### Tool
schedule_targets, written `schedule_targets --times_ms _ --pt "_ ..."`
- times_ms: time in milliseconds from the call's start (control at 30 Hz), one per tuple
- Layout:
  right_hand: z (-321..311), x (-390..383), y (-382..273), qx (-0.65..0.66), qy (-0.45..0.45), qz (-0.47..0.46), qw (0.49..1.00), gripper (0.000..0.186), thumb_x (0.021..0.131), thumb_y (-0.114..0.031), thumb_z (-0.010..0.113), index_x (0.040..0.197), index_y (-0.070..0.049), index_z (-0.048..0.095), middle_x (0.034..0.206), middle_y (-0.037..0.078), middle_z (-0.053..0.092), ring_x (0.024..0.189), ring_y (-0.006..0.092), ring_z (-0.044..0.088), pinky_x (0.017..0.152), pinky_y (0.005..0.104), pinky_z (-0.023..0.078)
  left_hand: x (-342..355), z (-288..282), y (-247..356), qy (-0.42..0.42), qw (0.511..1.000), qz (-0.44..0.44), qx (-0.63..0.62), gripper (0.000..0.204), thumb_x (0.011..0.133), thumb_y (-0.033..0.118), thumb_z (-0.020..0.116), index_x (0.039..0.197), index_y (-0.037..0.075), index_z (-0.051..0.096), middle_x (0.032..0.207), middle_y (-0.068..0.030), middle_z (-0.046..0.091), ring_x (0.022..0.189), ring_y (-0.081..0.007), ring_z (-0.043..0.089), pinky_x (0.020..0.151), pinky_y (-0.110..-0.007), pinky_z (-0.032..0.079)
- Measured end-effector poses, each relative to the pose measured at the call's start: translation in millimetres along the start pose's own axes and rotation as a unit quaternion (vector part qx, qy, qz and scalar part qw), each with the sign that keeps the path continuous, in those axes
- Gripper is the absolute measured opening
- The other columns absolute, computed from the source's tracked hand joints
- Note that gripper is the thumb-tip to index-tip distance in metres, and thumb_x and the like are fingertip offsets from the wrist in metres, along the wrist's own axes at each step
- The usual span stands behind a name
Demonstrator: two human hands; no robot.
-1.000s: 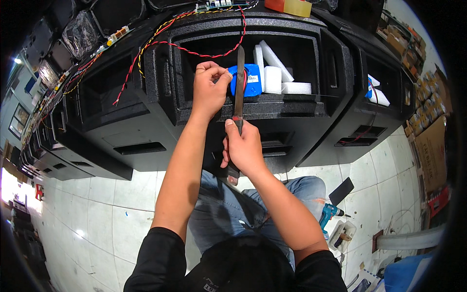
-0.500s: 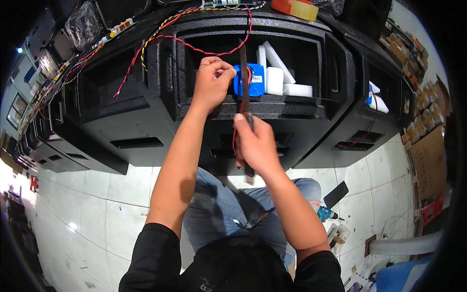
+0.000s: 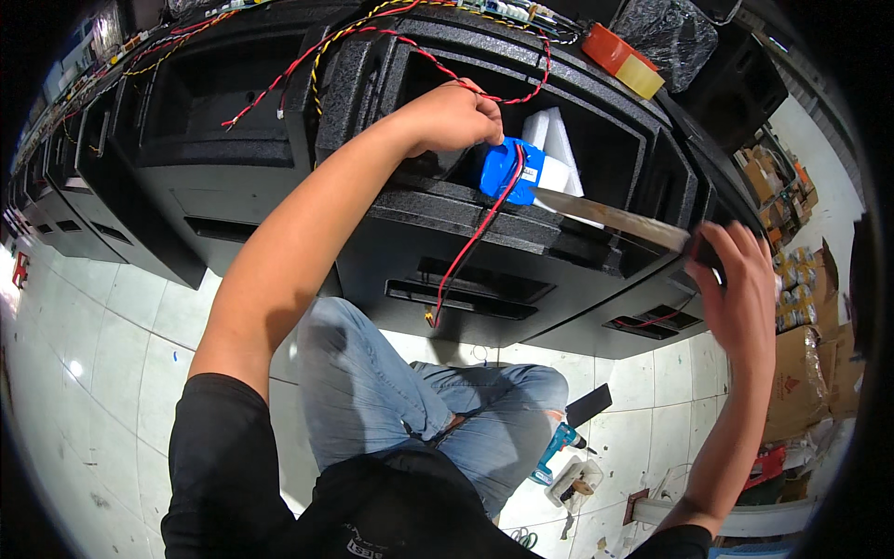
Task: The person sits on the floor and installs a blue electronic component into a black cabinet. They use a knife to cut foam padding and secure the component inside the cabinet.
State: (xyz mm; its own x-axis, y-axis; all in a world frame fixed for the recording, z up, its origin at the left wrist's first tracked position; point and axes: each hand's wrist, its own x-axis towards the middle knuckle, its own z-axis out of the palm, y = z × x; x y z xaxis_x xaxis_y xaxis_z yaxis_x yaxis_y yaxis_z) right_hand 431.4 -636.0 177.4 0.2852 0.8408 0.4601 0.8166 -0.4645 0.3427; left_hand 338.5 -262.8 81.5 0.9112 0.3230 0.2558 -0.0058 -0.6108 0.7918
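My left hand [image 3: 456, 116] has its fingers curled at the top corner of a blue wrapped pack [image 3: 498, 172], apparently pinching it. The pack sits in a recess of a black cabinet [image 3: 400, 256], and its red and black leads [image 3: 475, 242] hang over the front, ending in a yellow connector [image 3: 430, 317]. White foam pieces [image 3: 554, 144] stand behind the pack. My right hand [image 3: 731, 284], blurred at the right, has its fingers on the dark handle of a long knife [image 3: 619, 219]. The blade lies across the recess, its tip by the pack.
Similar cabinets [image 3: 233, 112] form a row, with twisted wires [image 3: 372, 28] and tape rolls [image 3: 615, 56] on top. A cordless drill [image 3: 559, 452], a black flat object [image 3: 587, 401] and a small bin [image 3: 573, 484] lie on the tiled floor [image 3: 140, 373]. Cartons [image 3: 792, 373] stand at right.
My right hand has swung right and up with the knife, turning the blade from upright to crosswise. The pack's leads now hang down the front. The view has shifted.
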Motion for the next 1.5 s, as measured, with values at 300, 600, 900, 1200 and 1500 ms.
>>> schedule_targets --times_ms 300,600,900,1200,1500 --pt "75.1 100.1 -9.1 0.048 0.029 -0.184 0.981 0.023 0.087 -0.024 0.076 0.106 -0.012 0.071 0.09 0.007 0.064 0.099 0.0261 0.064 0.086 0.0399 0.045 -3.5 6.1 13.4 0.082 0.938 0.148 0.303 0.02 0.079 0.023 0.07 0.086 0.005 0.077 0.127 -0.0247 0.059 0.132 -0.0394 0.044 0.112 -0.048 0.036" --pt "115.3 141.3 -32.8 0.08 -0.004 -0.222 0.972 0.025 0.087 -0.028 0.078 0.106 -0.011 0.073 0.092 0.008 0.065 0.097 0.0287 0.066 0.088 0.0434 0.05 -24.5 14.7 27.2 0.141 0.919 0.174 0.324 0.02 0.077 0.015 0.066 0.076 -0.003 0.075 0.119 -0.0267 0.063 0.129 -0.0388 0.048 0.106 -0.045 0.046" --pt "111.8 154.2 -12.5 0.097 -0.065 -0.203 0.972 0.026 0.086 -0.025 0.079 0.108 -0.011 0.074 0.098 0.011 0.071 0.099 0.0337 0.07 0.084 0.0468 0.054 -22.2 20.3 20.4 0.141 0.919 0.182 0.32 0.016 0.08 0.013 0.07 0.083 -0.002 0.07 0.126 -0.0218 0.059 0.128 -0.0387 0.047 0.11 -0.045 0.039" --pt "115.8 162.1 -14.5 0.066 -0.022 -0.216 0.974 0.029 0.087 -0.031 0.078 0.11 -0.013 0.076 0.095 0.012 0.073 0.097 0.0316 0.072 0.08 0.045 0.056 -24.8 14.7 16.3 0.137 0.897 0.204 0.368 0.017 0.082 0.015 0.067 0.085 -0.002 0.07 0.126 -0.0232 0.059 0.125 -0.0388 0.049 0.109 -0.047 0.035" --pt "108.7 165.9 -16.9 0.03 0.001 -0.219 0.975 0.025 0.087 -0.032 0.077 0.107 -0.017 0.077 0.095 0.01 0.073 0.094 0.0312 0.072 0.079 0.044 0.057 -28.7 15.3 14.8 0.158 0.891 0.201 0.374 0.017 0.084 0.016 0.069 0.088 -0.001 0.07 0.124 -0.0233 0.06 0.126 -0.0377 0.049 0.108 -0.047 0.036"
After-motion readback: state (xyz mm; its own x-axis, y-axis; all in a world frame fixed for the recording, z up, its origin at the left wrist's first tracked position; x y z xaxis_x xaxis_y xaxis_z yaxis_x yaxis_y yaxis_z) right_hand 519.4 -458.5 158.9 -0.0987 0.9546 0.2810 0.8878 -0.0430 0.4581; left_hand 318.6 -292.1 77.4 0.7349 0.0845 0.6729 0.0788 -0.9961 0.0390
